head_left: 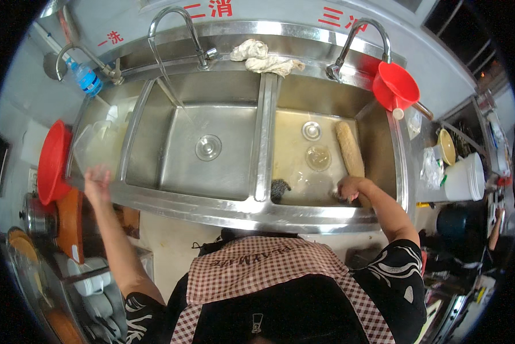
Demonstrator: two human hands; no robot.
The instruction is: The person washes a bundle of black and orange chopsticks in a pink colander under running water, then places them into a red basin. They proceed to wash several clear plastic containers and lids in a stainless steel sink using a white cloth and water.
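A wide fisheye view looks steeply down from the head of the person I see standing at a metal sink [229, 215], so the chest of their checked apron [263, 264] rises from the bottom edge and the forearms reach up and outward from there. It faces the wall [269, 12] behind the taps [203, 54], which runs along the top, and hangs near enough for the three-part sink to fill the middle, with the left hand [98, 179] and right hand [349, 186] both in sight. Straight edges bow, the corners go black, and the sweep spans from a red tub [54, 163] at left to a dark window [467, 37] at upper right.
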